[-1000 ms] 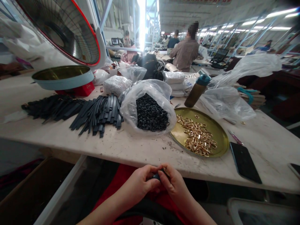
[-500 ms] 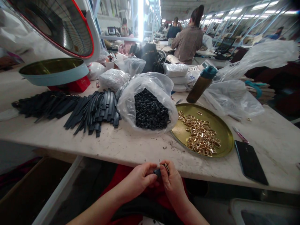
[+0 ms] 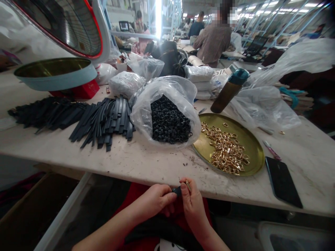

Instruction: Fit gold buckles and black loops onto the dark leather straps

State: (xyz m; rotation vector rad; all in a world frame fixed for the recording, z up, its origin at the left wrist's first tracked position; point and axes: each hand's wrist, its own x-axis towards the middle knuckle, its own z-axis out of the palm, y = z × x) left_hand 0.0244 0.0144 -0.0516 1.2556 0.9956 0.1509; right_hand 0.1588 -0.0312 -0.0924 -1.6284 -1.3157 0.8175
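Note:
Below the table's front edge, my left hand (image 3: 159, 198) pinches a short dark strap (image 3: 177, 190) between thumb and fingers. My right hand (image 3: 191, 197) is closed on the strap's other end, where a small gold buckle (image 3: 187, 184) shows between thumb and forefinger. Most of the strap is hidden by my fingers. Beyond my hands, an open plastic bag (image 3: 142, 118) holds many small black loops (image 3: 171, 122). A round gold tray (image 3: 255, 153) to its right carries a heap of gold buckles (image 3: 227, 150). Black straps (image 3: 115, 118) lie fanned out on the left.
A phone (image 3: 284, 181) and a pink-handled tool (image 3: 272, 150) lie at the right. A bottle (image 3: 229, 92) stands tilted in view behind the tray. A fan (image 3: 65, 28) and a blue-rimmed pan (image 3: 57, 78) on a red base occupy the left. Co-workers (image 3: 214, 43) are farther back.
The view has shifted slightly. My hands stay together on the strap, a little more of which shows between them. My right thumb now lies more upright beside the buckle.

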